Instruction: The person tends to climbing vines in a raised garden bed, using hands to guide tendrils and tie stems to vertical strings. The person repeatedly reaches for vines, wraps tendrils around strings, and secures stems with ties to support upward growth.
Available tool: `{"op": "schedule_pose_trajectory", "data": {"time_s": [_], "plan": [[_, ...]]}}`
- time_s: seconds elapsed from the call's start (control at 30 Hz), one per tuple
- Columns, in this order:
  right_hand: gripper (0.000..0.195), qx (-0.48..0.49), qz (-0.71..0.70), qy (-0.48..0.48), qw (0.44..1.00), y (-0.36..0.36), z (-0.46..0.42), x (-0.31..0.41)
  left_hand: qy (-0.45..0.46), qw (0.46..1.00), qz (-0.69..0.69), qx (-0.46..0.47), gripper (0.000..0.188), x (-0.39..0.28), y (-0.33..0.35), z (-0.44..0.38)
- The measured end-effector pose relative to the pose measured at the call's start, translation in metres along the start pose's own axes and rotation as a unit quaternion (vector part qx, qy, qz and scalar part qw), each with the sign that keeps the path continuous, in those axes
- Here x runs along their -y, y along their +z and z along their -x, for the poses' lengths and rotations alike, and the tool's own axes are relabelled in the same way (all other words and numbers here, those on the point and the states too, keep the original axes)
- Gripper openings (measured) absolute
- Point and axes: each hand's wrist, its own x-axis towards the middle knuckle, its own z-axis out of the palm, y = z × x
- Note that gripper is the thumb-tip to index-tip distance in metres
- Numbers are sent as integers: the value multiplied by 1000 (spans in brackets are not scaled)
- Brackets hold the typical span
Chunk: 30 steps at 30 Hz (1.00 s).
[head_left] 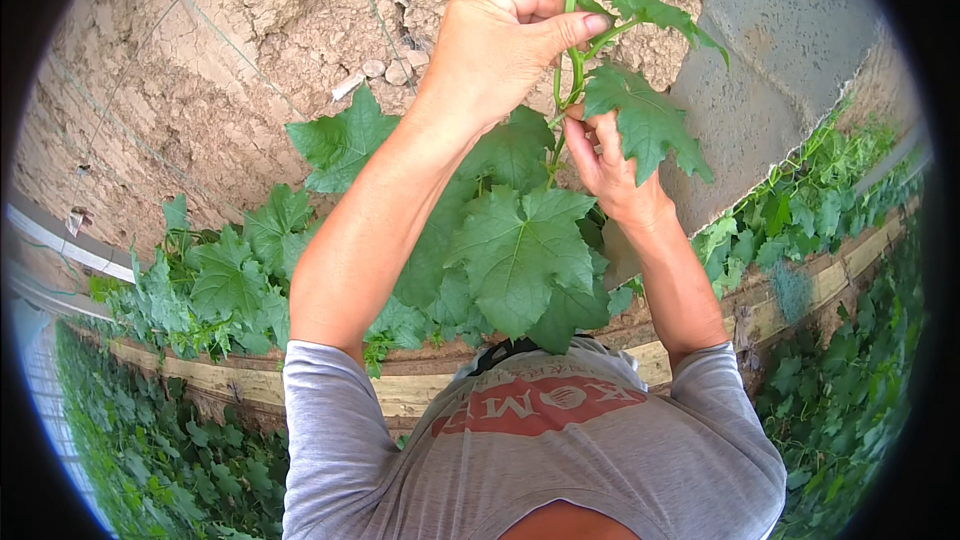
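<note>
A green climbing vine stem (pixel 576 73) with lobed leaves rises in front of a cracked earth wall. Near its upper part, my left hand (pixel 517 34) pinches the stem between thumb and fingers. Lower down, my right hand (pixel 611 157) has its thumb and fingertips at the stem, close to a joint. A lobed leaf (pixel 645 116) partly covers the right hand, so its exact grip is hard to make out. Below the hands, a broad leaf (pixel 525 255) hangs in front of my body, and another leaf (pixel 654 15) stands out to the right of the left thumb.
The cracked earth wall (pixel 247 22) has thin green strings (pixel 225 45) running across it. A grey sheet (pixel 772 52) covers the wall at right. Small stones (pixel 397 72) rest on the wall by the crack. Low vines (pixel 225 277) grow along a pale strip (pixel 420 394) near my body.
</note>
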Motion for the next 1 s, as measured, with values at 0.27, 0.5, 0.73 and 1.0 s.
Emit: {"op": "schedule_pose_trajectory", "data": {"time_s": [0.27, 0.5, 0.73, 1.0], "plan": [[21, -6, -20, -43, 999, -9, 1, 10, -8, 997, 60, -42, 19, 8, -5, 5], [14, 42, -186, 197, 962, 2, 8, 3, -16, 996, 75, -37, 18, 10, -5, 9], [6, 101, -374, 424, 819, -8, -11, 14, -17, 995, 91, -28, 18, 16, -5, 9], [21, -12, -517, 344, 784, -11, -31, 14, -9, 992, 107, -60, 17, 27, -9, 10]]}}
